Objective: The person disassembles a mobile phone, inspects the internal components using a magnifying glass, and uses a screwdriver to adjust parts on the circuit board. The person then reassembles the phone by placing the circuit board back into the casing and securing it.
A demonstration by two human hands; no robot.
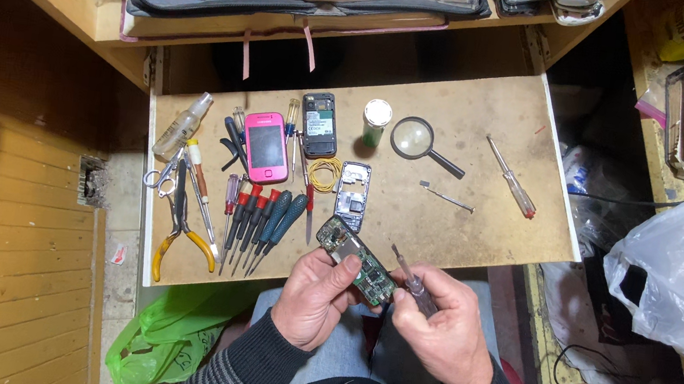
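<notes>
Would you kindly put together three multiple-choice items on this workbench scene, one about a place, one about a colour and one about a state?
1. Where does the magnifying glass lie?
A. right of the small white-capped jar
B. left of the pliers
C. on the person's lap

2. What colour is the phone lying whole on the board?
A. blue
B. pink
C. white

3. What does the left hand hold?
A. nothing
B. the scissors
C. a bare circuit board

Answers: 1 A, the lens sits just right of the jar. 2 B, its casing is bright pink. 3 C, the fingers close round the green board while the right hand keeps a screwdriver in its grip.
</notes>
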